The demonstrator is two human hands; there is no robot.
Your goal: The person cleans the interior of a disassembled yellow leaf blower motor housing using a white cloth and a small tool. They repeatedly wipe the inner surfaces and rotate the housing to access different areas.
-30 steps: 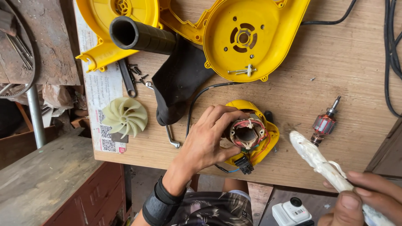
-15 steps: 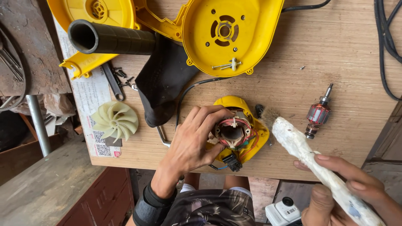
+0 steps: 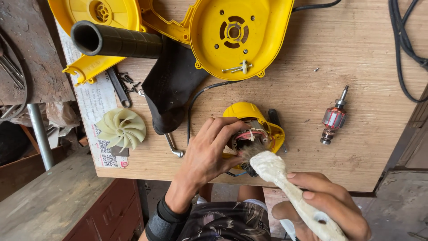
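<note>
the right hand sits nearest, at the lower edge, fingers wrapped tight round the white handle of a brush. the brush slants up and left, and its dark bristles meet the open top of the motor, which lies just above and left of this hand. the left hand comes in from below and grips the motor from its left side, fingers curled over the rim, thumb hidden underneath. the motor, with red windings in a yellow housing, rests on the table near its front edge, and a black cable runs from it up toward the shell.

right of the motor and well apart from it lies an armature. left of the left hand lie a bent hex key and a pale fan wheel that rests on a printed sheet. farther back, a black bag lies joined to a black tube, with small screws just beside it. at the far edge lies a yellow shell, open side up, with a few screws inside it.
</note>
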